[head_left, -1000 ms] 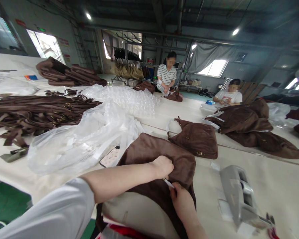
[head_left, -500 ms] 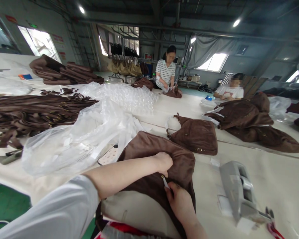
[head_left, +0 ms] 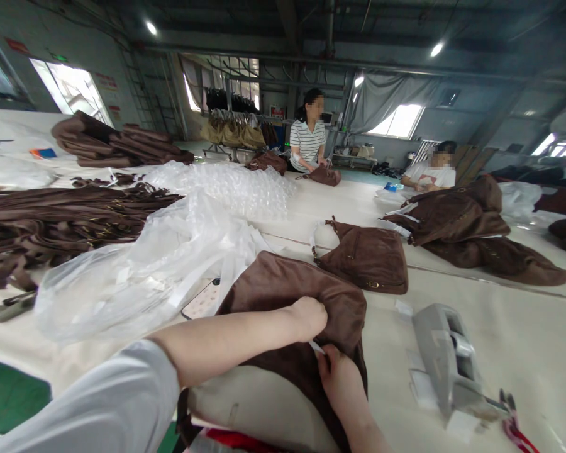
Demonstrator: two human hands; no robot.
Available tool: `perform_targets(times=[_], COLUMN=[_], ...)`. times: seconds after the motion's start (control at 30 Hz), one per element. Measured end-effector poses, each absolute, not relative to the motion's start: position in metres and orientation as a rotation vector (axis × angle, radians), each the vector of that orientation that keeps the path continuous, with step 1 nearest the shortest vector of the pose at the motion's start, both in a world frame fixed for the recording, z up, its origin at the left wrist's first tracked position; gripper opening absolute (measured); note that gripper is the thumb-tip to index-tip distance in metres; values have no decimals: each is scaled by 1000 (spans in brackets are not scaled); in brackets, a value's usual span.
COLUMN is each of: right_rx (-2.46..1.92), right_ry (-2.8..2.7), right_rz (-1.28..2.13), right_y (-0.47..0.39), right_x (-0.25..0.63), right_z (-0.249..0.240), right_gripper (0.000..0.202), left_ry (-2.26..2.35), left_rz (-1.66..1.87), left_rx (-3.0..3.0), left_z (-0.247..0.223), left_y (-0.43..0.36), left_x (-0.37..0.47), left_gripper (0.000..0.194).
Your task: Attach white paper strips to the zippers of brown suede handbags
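Observation:
A large brown bag (head_left: 283,280) lies in front of me on the pale table, its lower part paler beige. My left hand (head_left: 311,318) rests curled on the bag's middle; its fingertips are hidden beneath the hand. Just below and to the right, my right hand (head_left: 337,368) pinches a small white strip (head_left: 316,346) whose far end reaches toward my left hand. Behind the large bag lies a smaller brown bag (head_left: 375,258) with a wrapped strap.
Clear plastic bags (head_left: 122,277) and a phone (head_left: 202,301) lie left, beside brown straps (head_left: 75,214). On the right are a tape dispenser (head_left: 448,358), red-handled pliers (head_left: 514,421) and piled brown bags (head_left: 457,214). Two people (head_left: 306,138) work across the table.
My left hand has shifted slightly down over the metal piece at the strip's end, which no longer shows. The person in stripes has turned their head. The view has shifted slightly.

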State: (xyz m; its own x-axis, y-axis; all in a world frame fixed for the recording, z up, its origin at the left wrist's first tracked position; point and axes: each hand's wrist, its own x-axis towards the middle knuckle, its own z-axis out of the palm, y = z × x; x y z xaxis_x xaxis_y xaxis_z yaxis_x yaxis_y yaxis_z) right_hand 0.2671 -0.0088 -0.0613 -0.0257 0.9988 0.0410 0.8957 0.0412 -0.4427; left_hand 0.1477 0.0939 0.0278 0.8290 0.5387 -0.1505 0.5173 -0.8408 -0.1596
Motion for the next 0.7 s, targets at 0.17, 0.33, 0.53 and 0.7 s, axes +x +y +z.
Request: perform_targets(times=[0.17, 0.33, 0.53, 0.7], right_rx=[-2024, -2185, -2197, -2083], right_ry=[-1932, -1938, -1937, -1915], right_rz=[359, 180, 191, 217], right_y=[-1, 6, 12, 8], right_x=[265, 264, 273, 275], right_z=[-61, -51, -52, -56], right_gripper=[28, 36, 38, 33], left_ry=[-664, -657, -881, -1028], left_rz=[44, -66, -154, -165], left_rx=[-2878, -2969, -3070, -3057], left_z=[11, 10, 9, -1], left_y=[78, 80, 83, 85], left_x=[139, 124, 114, 118], left_gripper=[18, 14, 21, 16])
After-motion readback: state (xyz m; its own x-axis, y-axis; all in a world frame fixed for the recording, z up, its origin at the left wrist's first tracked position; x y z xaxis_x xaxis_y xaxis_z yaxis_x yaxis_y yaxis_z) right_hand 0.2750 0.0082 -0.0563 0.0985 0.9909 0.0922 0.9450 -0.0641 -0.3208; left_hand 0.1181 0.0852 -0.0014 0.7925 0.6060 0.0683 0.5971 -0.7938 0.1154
